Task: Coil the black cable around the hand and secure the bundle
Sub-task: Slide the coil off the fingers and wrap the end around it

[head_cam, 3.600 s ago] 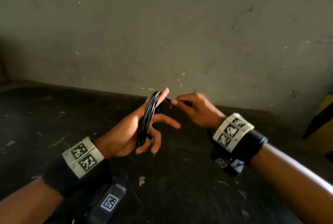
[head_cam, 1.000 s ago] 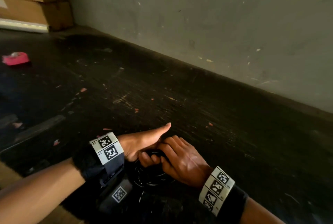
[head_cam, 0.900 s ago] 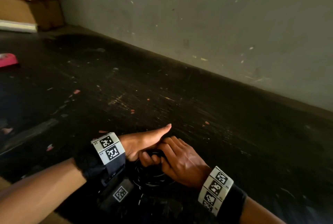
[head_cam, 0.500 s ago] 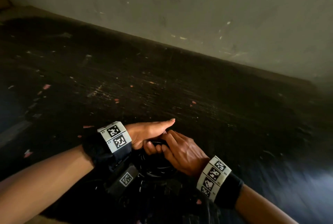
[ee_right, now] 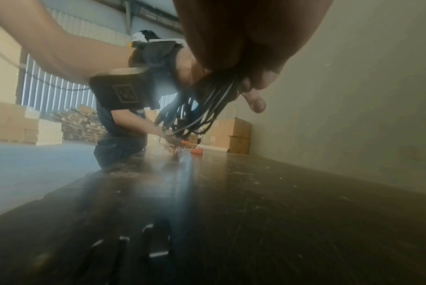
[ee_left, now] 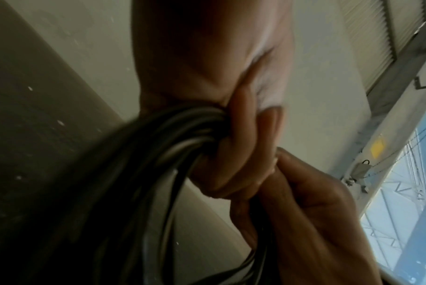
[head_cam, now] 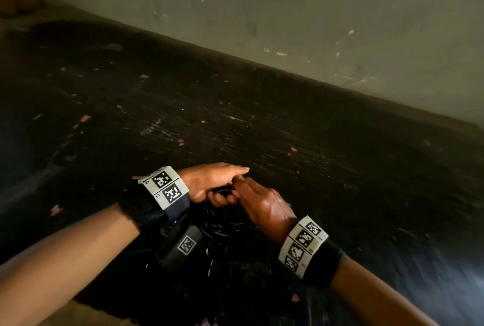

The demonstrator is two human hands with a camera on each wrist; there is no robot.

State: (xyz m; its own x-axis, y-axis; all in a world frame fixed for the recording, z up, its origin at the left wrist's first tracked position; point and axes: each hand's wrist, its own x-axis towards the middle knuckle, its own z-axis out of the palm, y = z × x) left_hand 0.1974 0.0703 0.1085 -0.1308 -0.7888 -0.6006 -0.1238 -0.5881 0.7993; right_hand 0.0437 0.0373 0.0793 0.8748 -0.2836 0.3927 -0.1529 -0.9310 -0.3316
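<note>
From the head camera I'm seeing the left hand (head_cam: 209,181) curling its lower fingers around the top of the black cable (head_cam: 230,221), index finger stretched out, while the right hand (head_cam: 264,207) is pressing in beside it over the dark table (head_cam: 340,168); the coils are hanging below both hands. On the left wrist camera, the left hand's fingers (ee_left: 234,154) are gripping a thick bunch of loops (ee_left: 143,173), and the right hand (ee_left: 312,221) is clasping strands lower down, knuckles touching. On the right wrist camera, the bundle (ee_right: 202,108) is dangling above the tabletop, with another person (ee_right: 119,135) and cardboard boxes (ee_right: 231,135) blurred behind.
</note>
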